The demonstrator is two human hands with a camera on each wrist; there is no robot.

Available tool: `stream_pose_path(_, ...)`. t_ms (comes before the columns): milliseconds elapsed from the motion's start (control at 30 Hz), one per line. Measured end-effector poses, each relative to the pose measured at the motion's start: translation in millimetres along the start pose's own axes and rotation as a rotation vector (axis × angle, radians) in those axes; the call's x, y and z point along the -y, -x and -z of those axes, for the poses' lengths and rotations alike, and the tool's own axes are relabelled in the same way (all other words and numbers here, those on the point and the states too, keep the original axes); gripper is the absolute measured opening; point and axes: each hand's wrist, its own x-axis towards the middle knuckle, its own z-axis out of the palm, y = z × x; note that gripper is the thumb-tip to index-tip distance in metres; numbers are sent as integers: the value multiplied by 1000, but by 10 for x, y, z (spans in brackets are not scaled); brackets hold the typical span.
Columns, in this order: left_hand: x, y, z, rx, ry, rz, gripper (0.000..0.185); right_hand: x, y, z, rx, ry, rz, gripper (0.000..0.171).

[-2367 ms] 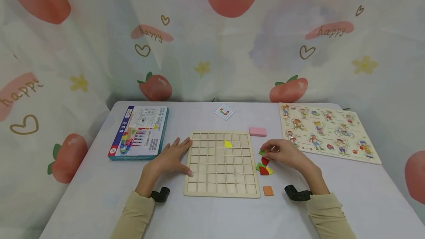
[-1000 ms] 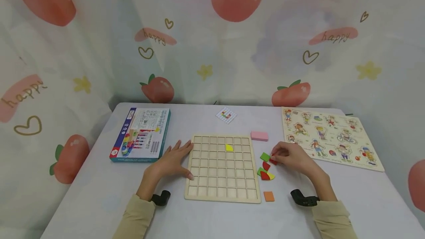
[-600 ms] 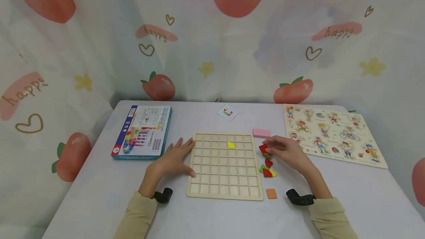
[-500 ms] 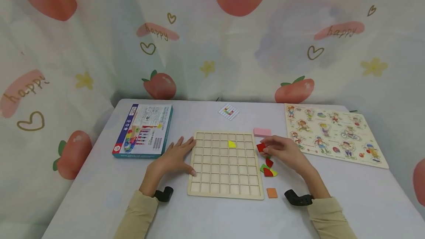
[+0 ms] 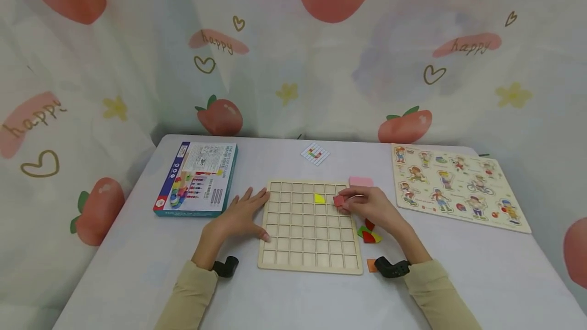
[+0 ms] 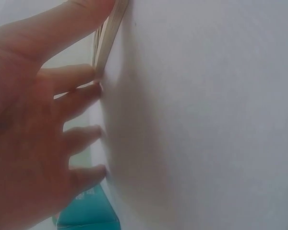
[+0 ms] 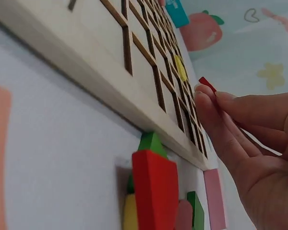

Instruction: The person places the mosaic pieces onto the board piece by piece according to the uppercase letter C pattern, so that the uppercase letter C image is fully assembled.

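Note:
A wooden grid board point(image 5: 309, 230) lies on the table, with one yellow piece point(image 5: 319, 198) in a cell of its second row. My left hand point(image 5: 238, 218) rests at the board's left edge, fingers spread and straight; in the left wrist view the fingertips and thumb point(image 6: 77, 24) touch near that edge. Over the upper right cells, my right hand point(image 5: 371, 208) pinches a small red square tile point(image 5: 338, 201) between thumb and fingers. The right wrist view shows the same red tile point(image 7: 207, 85) edge-on above the board.
Right of the board lies a small pile of red, green and yellow pieces point(image 5: 369, 237), with an orange square point(image 5: 371, 265) below and a pink block point(image 5: 361, 181) above. A pattern card point(image 5: 315, 154) is behind. A box point(image 5: 197, 180) stands left, a picture puzzle board point(image 5: 458, 187) right.
My right hand picked up the red tile from beside the board and carried it left, over the board's upper right cells. The left hand stays at the board's left edge.

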Motion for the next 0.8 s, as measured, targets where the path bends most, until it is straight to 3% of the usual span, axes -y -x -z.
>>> stream_pose_path(133, -1, 5, 5, 0, 4, -18, 114, 54, -108, -50, 21, 1, 22, 35)
stream_pose_path(433, -15, 15, 22, -10, 21, -15, 114, 181, -335, -161, 30, 111, 56, 35)
stream_pose_path(800, -5, -16, -10, -3, 12, -1, 114, 290, -471, -338, 48, 122, 77, 29)
